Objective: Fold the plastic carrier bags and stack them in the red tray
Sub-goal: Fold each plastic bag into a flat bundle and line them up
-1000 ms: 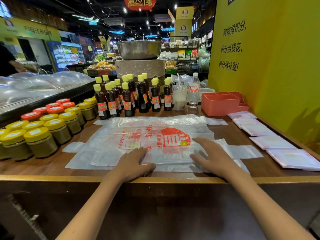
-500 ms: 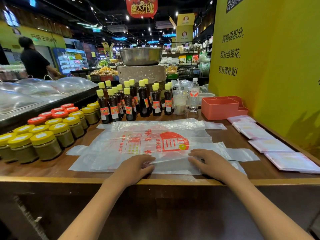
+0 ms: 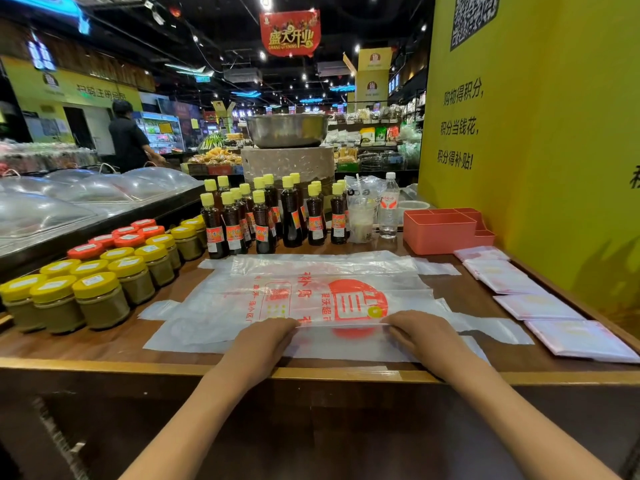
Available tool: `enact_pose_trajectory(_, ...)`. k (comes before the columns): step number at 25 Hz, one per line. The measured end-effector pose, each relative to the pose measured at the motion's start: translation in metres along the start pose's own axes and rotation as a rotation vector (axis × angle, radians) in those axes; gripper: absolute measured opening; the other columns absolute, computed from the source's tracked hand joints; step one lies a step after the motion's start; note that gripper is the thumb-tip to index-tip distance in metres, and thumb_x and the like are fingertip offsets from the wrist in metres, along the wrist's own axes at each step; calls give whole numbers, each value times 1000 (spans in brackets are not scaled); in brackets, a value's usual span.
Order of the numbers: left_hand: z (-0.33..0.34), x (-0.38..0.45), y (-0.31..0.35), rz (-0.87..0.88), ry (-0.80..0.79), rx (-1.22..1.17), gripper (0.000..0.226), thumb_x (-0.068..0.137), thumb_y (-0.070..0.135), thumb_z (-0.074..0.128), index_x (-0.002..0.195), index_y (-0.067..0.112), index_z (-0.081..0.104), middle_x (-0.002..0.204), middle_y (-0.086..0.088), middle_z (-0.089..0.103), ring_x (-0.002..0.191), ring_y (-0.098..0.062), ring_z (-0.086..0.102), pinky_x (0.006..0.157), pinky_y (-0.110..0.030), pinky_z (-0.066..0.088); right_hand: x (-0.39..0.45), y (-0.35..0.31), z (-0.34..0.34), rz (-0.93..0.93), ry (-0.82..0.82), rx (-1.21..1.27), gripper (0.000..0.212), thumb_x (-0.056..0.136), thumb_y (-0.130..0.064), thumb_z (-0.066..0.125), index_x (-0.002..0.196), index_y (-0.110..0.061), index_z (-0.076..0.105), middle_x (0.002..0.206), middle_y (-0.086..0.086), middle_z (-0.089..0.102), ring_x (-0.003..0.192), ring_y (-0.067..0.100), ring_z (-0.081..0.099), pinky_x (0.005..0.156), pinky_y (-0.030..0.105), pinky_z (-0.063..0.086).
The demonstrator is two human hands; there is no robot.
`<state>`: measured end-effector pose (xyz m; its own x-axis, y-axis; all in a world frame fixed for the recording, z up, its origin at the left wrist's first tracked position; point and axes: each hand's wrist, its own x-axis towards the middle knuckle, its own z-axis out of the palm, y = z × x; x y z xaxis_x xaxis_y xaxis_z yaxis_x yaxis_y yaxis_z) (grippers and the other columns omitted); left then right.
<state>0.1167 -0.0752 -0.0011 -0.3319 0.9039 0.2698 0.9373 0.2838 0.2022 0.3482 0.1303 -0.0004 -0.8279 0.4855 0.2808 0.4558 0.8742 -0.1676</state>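
Observation:
A clear plastic carrier bag (image 3: 311,292) with red print lies flat on the wooden counter (image 3: 104,344), with more bags spread beneath it. My left hand (image 3: 263,344) and my right hand (image 3: 420,332) sit side by side at its near part, fingers curled, pinching a raised crease of the top bag between them. The red tray (image 3: 440,233), with compartments, stands at the back right by the yellow wall. Several folded bags (image 3: 538,306) lie in a row along the right side.
Yellow-lidded and red-lidded jars (image 3: 100,292) crowd the left of the counter. Dark sauce bottles (image 3: 263,216) with yellow caps line the back, beside a drink cup (image 3: 362,216) and a water bottle (image 3: 388,206). A person in black (image 3: 128,136) stands far left.
Both hands went from lying flat on the bag to pinching up its near part, lifting a crease. The camera tilted upward.

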Motion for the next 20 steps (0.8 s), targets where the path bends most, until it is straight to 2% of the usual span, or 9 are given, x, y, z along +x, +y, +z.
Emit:
enact_pose_trajectory(5,-19,-10,-28,-11,5,80,26,107,31,40,125,28,58,119,7,64,108,-12,58,91,-25,46,-13,8,-10,26,9,-16,25,104,-40,46,117,-33,66,112,-14,69,103,7,60,85,23,47)
enact_pose_trajectory(8,-32,-6,-34,43,124,83,20,102,31,49,115,26,63,109,7,68,97,-12,59,83,-27,47,-14,11,-28,48,-1,53,20,100,-34,55,115,-34,67,107,-20,65,100,2,58,79,15,42)
enact_pose_trajectory(10,-38,7,-34,108,210,12,16,99,28,56,112,26,65,99,9,70,88,-9,60,73,-23,43,-7,13,-43,51,17,100,21,98,-32,57,117,-33,67,109,-20,66,102,2,60,85,21,48)
enact_pose_trajectory(12,-40,20,-34,103,240,-18,18,96,30,59,113,27,65,92,12,68,82,-6,58,71,-22,43,6,15,-53,55,29,97,26,98,-29,57,123,-29,66,117,-15,68,108,6,61,91,29,51)
enact_pose_trajectory(13,-39,27,-36,77,245,-21,20,96,31,59,115,28,64,94,11,69,85,-7,59,75,-26,46,15,15,-54,65,23,82,29,98,-29,56,126,-28,65,122,-13,68,112,8,61,94,30,50)
enact_pose_trajectory(15,-27,35,-38,-5,236,12,30,97,31,57,126,27,61,114,6,69,105,-13,61,95,-33,47,32,10,-48,89,-2,15,37,99,-28,54,136,-27,57,134,-7,63,122,14,57,102,33,45)
enact_pose_trajectory(16,-17,36,-38,-55,207,44,37,98,31,55,135,26,56,130,4,64,120,-15,56,107,-34,40,39,5,-41,104,-18,-24,43,100,-29,53,143,-26,51,142,-4,57,130,17,52,109,35,40)
enact_pose_trajectory(18,2,36,-35,-127,131,79,49,102,33,47,150,27,40,154,5,42,144,-13,35,121,-35,19,49,-15,-24,111,-36,-62,52,102,-32,49,153,-24,38,155,-1,43,142,19,38,119,38,23)
enact_pose_trajectory(20,15,35,-31,-117,24,69,54,105,36,37,157,30,23,164,8,21,152,-10,14,125,-37,4,57,-43,-5,67,-39,-42,53,105,-36,42,155,-25,32,161,-2,32,149,17,26,123,39,8)
